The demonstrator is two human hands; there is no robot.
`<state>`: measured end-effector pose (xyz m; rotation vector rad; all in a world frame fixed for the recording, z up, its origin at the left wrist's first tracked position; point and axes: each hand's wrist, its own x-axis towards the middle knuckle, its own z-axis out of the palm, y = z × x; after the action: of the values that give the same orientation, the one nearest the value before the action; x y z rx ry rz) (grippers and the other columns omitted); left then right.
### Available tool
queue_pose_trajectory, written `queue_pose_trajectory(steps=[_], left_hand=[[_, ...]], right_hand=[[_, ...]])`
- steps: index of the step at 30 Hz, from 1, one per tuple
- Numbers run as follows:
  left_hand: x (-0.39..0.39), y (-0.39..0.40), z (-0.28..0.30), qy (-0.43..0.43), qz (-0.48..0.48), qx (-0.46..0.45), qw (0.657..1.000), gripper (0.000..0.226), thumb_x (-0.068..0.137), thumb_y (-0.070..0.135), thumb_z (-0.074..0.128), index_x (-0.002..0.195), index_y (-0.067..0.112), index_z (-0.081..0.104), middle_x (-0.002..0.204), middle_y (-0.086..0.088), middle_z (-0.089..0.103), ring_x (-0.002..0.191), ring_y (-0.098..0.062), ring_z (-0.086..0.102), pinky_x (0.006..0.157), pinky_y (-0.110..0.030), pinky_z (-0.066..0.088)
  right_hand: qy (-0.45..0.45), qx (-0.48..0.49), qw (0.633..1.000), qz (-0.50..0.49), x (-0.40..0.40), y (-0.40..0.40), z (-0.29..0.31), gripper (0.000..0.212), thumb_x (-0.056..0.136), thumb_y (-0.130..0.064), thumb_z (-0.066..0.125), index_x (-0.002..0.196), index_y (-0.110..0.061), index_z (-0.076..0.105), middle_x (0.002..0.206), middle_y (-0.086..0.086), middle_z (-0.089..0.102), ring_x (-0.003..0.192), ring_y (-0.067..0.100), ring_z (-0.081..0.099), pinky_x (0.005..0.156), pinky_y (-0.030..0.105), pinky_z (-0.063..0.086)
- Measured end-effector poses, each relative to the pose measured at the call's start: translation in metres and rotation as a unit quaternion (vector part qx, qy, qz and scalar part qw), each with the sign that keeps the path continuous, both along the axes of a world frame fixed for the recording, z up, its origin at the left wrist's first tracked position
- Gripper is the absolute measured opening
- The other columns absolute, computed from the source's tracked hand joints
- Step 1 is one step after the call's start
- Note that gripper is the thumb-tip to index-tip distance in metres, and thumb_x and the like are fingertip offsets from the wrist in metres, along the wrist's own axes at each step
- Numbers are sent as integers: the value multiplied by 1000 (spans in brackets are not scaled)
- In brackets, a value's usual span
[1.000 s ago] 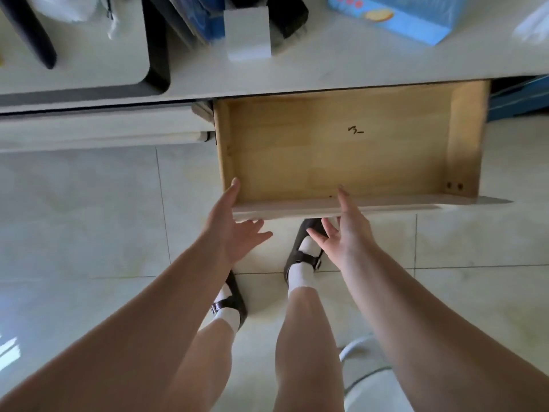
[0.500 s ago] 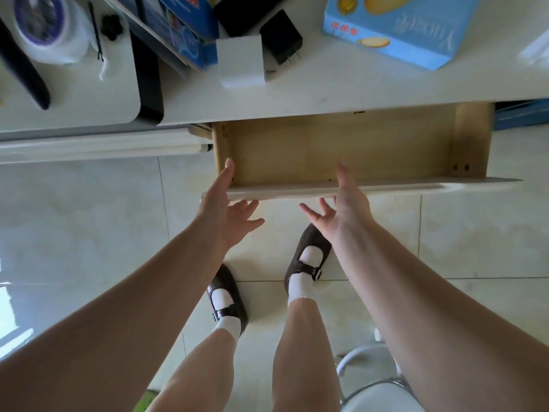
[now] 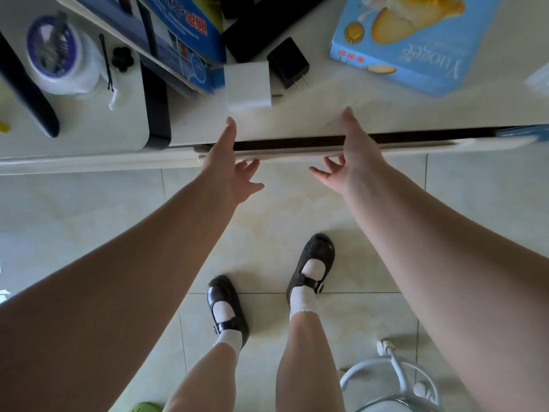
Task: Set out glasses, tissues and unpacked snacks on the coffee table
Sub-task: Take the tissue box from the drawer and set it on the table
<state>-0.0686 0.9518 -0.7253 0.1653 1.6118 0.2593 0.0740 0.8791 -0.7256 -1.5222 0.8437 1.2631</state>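
Drawer [image 3: 356, 148]: nearly closed under the tabletop [image 3: 371, 105] — only a thin dark slit shows above its pale front panel, so you cannot see what is inside.
Your left hand [image 3: 234, 168]: fingers straight, index lying over the top of the drawer front, the others spread loosely below it; it grips nothing.
Your right hand [image 3: 350, 162]: likewise flat and relaxed, index reaching past the drawer front onto the tabletop edge, the rest fanned beneath the panel.
Snack box [image 3: 416, 40]: light blue, printed with biscuits, lying flat at the far right of the tabletop, well apart from both hands; sealed or opened — you cannot tell.
White cube [image 3: 248, 84]: stands near the tabletop edge, just beyond your left fingertip, beside a black plug adapter [image 3: 286, 66].
Blue cartons [image 3: 184, 34]: leaning together at the upper middle, contents hidden.
Round tub [image 3: 56, 55]: white with a purple lid, on the lower white surface at left, near a hair pin [image 3: 106, 63].
Open room: bare tabletop between the cube and the snack box; tiled floor [image 3: 89, 209] lies below the drawer front, with a white stool frame [image 3: 395, 379] at lower right.
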Motion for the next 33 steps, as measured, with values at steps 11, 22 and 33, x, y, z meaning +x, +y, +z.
queue_pose_trajectory(steps=[11,22,33], left_hand=[[14,6,-9,25,35,17,999,32,83,38,67,102,18,50,140,-4,48,112,-22,61,106,-59,34],[5,-4,0,19,-12,40,999,36,86,42,63,114,20,55,140,2,48,118,-18,55,105,-47,38],[-113,-66,101,-52,101,108,988,43,90,17,59,133,13,50,125,-1,61,117,-16,56,105,-40,39]], right_hand=[[-24,-6,1000,18,7,6,-19,44,83,-39,67,117,-16,49,93,3,50,110,21,56,97,50,46],[-38,-16,997,67,2,2,-6,59,84,-45,64,134,-21,43,132,2,50,120,19,53,102,47,42],[-77,81,945,307,-102,-28,82,48,89,-34,62,133,-21,49,130,-2,54,111,12,54,92,34,45]])
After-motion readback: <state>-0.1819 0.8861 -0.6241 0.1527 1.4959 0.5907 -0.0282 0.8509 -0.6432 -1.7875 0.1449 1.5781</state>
